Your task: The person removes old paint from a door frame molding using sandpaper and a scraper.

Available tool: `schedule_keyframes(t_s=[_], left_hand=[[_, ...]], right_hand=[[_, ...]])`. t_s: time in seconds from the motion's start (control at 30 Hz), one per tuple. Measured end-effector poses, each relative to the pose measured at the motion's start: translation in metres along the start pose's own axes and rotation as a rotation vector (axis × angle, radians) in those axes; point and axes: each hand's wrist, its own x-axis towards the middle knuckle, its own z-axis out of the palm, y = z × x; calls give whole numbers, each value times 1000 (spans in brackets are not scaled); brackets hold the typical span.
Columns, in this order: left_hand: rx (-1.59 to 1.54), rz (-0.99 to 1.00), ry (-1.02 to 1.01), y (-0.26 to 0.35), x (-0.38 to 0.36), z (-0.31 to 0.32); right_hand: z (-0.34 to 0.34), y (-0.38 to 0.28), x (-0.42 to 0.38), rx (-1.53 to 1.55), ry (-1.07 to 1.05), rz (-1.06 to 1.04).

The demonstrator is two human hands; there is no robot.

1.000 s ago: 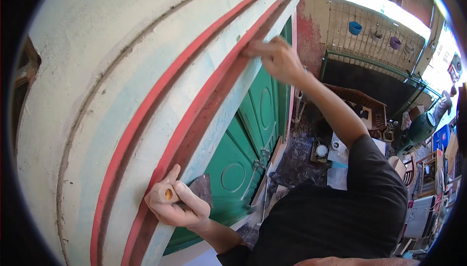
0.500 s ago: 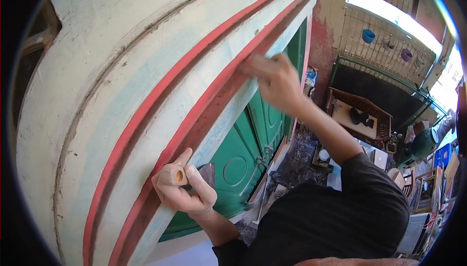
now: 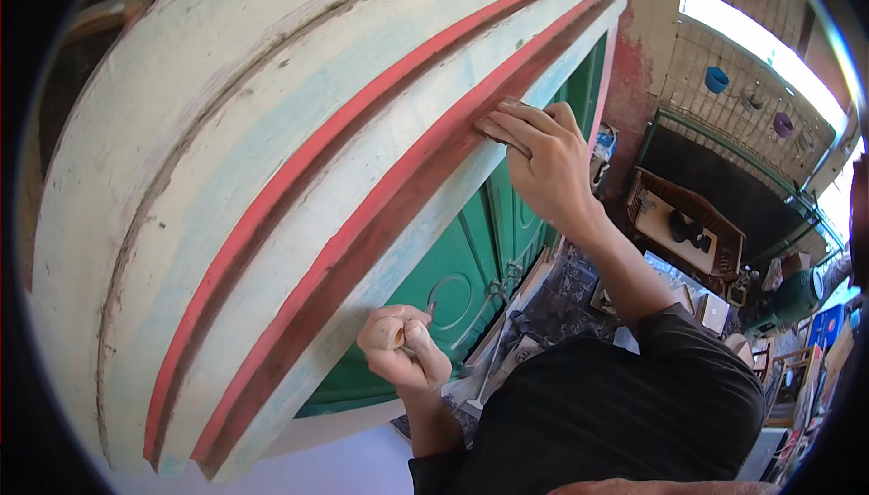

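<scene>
Left grip (image 3: 405,355): I have it curled tight around a scraper (image 3: 389,333).
Right grip (image 3: 543,156): fingers pinch a small dark piece (image 3: 491,136), too hidden to name.
Red band (image 3: 362,237): touching my right fingertips, up and left of my left grip.
Green door (image 3: 453,296): behind my left grip.

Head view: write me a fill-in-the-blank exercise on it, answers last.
The door is painted ____.
Of the two red moldings, the right hand is at the ____ (upper or lower) one.
The hand holding the pale, rounded handle is the person's ____.
The person's shirt is ____.

Answers: green; lower; left; black.
</scene>
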Motion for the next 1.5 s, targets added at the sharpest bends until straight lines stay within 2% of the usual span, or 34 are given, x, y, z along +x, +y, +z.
schedule_keyframes(t_s=[0.07, 0.1, 0.13, 0.23, 0.3, 0.4, 0.43, 0.5, 0.57, 0.6, 0.7, 0.73, 0.8, 0.9, 0.93, 0.97, 1.03, 1.07, 1.13, 1.17, 1.23, 1.27, 1.3, 1.37, 1.47, 1.5], left_hand=[[-77, -141, -19, -1, -12, 0], [-70, -148, -23, 2, -15, 1], [-114, -200, -30, 4, -15, 4], [-172, -243, 0, 2, -25, 5], [-158, -263, -21, 3, -32, -5], [-100, -322, 23, 8, -32, -11], [-93, -327, 21, 14, -29, -10], [-85, -473, 93, 24, -21, -5], [-60, -457, 101, 23, -25, -9], [-46, -442, 107, 19, -27, -12], [57, -403, 196, 10, -42, -21], [68, -411, 197, 10, -46, -22], [-43, -511, 209, 11, -48, -19], [-124, -568, 186, 30, -40, -17], [-56, -525, 193, 29, -41, -18], [-46, -527, 212, 25, -48, -24], [167, -474, 167, 19, -60, -36], [177, -483, 174, 22, -65, -34], [-15, -680, 226, 33, -64, -28], [-6, -679, 234, 32, -64, -29], [189, -499, 98, 31, -67, -33], [197, -498, 109, 33, -69, -35], [154, -574, 156, 35, -72, -38], [114, -645, 226, 35, -74, -42], [94, -772, 277, 38, -77, -47], [271, -567, 235, 35, -71, -47]], right_hand=[[4, -37, -5, 69, -62, -6], [6, -64, -12, 127, -116, 1], [10, -89, -19, 168, -16, -72], [7, -80, -17, 277, -41, -70], [-3, -50, -7, 88, -43, -53], [3, -82, -18, 22, 8, 25], [4, -109, -23, 129, -18, -15], [3, -124, -24, 244, -36, -63], [1, -121, -22, 315, -68, -98], [1, -102, -17, 239, -123, -99], [15, -83, -21, 15, 66, -117], [13, -101, -24, 25, 56, -114], [7, -150, -30, 271, -71, -98], [6, -154, -27, 417, -80, -164], [2, -138, -22, 343, -171, -188], [11, -121, -21, 278, -56, -194], [9, -128, -20, 213, -24, -128], [8, -142, -24, 224, -34, -131], [6, -183, -29, 314, -157, -180], [6, -188, -28, 325, -158, -185], [4, -196, -26, 455, -164, -211], [9, -178, -22, 504, -140, -336], [8, -165, -18, 402, -145, -352], [5, -161, -19, 356, -186, -174], [3, -206, -26, 356, -166, -244], [3, -211, -26, 364, -163, -246]])
